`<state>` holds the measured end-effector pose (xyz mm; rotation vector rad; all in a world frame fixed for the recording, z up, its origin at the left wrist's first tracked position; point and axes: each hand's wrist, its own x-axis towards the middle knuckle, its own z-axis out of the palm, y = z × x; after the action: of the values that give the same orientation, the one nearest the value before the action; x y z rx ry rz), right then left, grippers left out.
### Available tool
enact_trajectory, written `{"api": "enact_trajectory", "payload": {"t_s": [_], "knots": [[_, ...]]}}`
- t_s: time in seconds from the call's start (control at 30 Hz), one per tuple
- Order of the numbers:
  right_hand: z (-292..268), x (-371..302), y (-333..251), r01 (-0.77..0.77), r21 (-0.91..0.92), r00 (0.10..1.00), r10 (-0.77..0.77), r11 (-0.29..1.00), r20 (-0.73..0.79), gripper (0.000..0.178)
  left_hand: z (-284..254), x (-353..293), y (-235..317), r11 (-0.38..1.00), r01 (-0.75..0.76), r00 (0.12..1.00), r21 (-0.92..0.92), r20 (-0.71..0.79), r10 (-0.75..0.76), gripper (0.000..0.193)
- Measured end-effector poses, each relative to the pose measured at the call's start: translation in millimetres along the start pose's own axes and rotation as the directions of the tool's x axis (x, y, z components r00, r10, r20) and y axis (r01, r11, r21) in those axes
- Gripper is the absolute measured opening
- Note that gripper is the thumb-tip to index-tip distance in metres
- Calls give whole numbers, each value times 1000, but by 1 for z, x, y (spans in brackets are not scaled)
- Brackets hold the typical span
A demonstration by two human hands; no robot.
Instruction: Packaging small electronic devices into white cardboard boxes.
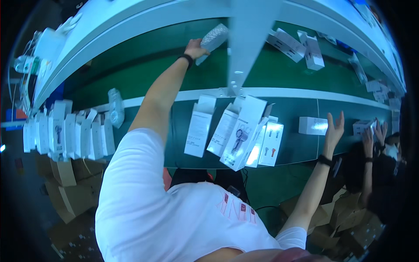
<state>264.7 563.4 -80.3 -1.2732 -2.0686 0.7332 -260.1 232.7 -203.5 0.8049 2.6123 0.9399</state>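
Your left hand point(196, 49) grips the bubble-wrapped package point(215, 37) over the far green strip point(144, 63), its long axis slanting away and rightward, beside the white post point(249, 48). Your right hand point(334, 129) is open, fingers raised, near a white carton point(312, 125) lying lengthwise on the bench point(292, 149). White boxes point(243, 133) stand before you; brown cartons point(64, 194) sit below.

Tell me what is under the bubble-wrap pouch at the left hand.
Green surface shows around the bubble-wrap pouch that the left hand holds. The patch directly beneath is covered, and whether the pouch touches the surface cannot be told.
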Motion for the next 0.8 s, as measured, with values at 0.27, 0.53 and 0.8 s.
{"api": "enact_trajectory", "payload": {"t_s": [0.27, 0.53, 0.8], "knots": [[-2, -178, -368, 597, 694, 504, -861, 403, 66, 66, -198, -333, 136, 889, -227, 973, -397, -133, 189, 58], [23, -255, -461, 640, 740, 205, -974, 207, 95, 37, -260, -433, 125, 665, -126, 992, -736, -114, 62, 63], [27, -305, -496, 647, 747, 122, -988, 152, 95, 31, -292, -471, 106, 376, -43, 998, -926, -19, 67, 71]]}}
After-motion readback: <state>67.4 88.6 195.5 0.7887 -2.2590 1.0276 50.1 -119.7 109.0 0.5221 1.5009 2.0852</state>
